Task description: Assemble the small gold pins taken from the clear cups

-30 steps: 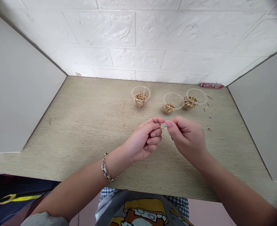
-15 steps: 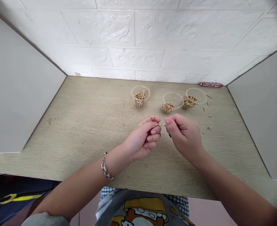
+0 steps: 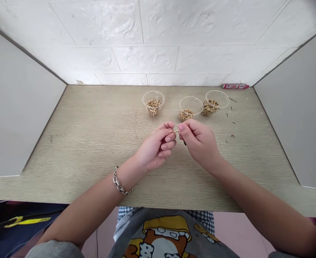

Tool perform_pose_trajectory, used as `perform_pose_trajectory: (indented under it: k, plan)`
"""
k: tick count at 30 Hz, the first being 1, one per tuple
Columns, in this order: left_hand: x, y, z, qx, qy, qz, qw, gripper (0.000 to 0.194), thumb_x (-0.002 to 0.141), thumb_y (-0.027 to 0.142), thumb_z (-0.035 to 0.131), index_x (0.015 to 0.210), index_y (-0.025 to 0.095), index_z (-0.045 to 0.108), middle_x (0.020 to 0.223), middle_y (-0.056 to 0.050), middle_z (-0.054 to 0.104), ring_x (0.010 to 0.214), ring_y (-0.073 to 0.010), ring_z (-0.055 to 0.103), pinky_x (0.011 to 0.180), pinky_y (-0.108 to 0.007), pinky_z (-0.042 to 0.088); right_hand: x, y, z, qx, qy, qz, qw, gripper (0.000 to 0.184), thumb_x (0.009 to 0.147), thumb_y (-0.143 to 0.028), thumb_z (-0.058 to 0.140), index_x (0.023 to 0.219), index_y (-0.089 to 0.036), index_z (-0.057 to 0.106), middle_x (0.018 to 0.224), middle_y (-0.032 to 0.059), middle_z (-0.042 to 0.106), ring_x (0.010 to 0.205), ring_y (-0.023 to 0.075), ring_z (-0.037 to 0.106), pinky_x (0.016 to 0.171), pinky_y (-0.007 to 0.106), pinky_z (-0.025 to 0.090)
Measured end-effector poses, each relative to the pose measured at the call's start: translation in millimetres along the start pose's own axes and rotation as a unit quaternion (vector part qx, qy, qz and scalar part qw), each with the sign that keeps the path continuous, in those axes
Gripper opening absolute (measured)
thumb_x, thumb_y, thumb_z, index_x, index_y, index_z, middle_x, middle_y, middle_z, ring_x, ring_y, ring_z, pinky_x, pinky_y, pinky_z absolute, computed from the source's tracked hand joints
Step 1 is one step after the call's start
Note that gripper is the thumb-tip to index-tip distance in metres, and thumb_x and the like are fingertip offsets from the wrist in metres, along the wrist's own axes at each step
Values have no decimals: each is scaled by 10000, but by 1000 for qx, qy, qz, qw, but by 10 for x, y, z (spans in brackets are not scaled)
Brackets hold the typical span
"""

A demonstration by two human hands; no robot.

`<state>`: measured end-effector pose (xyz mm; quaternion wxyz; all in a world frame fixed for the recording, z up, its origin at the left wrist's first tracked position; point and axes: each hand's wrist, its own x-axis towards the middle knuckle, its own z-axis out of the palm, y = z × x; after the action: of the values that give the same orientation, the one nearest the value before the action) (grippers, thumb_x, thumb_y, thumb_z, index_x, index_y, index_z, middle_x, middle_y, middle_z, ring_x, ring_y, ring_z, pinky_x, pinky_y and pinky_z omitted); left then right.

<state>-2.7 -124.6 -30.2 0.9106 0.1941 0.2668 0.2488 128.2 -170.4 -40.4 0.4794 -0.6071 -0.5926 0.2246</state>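
My left hand (image 3: 155, 146) and my right hand (image 3: 198, 140) meet above the pale wood-grain table (image 3: 93, 161), fingertips pinching a small brass pin (image 3: 176, 131) between them. A dark tip (image 3: 184, 143) shows just under my right fingers; what it belongs to is hidden. Beyond the hands stand several clear plastic cups of brass pins: one (image 3: 153, 103), another (image 3: 190, 106) close by, and a third (image 3: 217, 99) at the right. A chain bracelet (image 3: 119, 181) circles my left wrist.
Several dark pins and specks (image 3: 229, 116) lie on the table right of the cups. A red-and-white tube (image 3: 235, 86) rests against the white brick-pattern wall (image 3: 147, 57). Grey side panels (image 3: 18, 107) stand left and right. The table's front edge runs just beyond my forearms.
The whole view has shifted, so the table and cups sit higher and further left. My hands keep the same pinch on the brass pin.
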Motion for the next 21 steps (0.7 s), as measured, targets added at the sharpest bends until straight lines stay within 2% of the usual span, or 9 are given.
perform_pose_trajectory:
  k: [14, 21]
  plan:
    - [-24, -2, 14, -4, -1, 3, 1000, 80, 855, 124, 458, 831, 200, 463, 536, 86, 337, 345, -4, 269, 279, -80, 134, -7, -30, -16, -18, 5, -22, 1000, 266, 871, -279, 489, 625, -176, 488, 501, -60, 435, 460, 57, 371, 440, 189, 294]
    - [-32, -51, 42, 69, 18, 63, 995, 108, 829, 115, 464, 829, 217, 430, 542, 87, 358, 362, -12, 269, 296, -80, 161, -12, -23, -33, -78, 24, -69, 994, 237, 854, -231, 505, 625, -176, 481, 513, -59, 451, 472, 61, 379, 467, 199, 302]
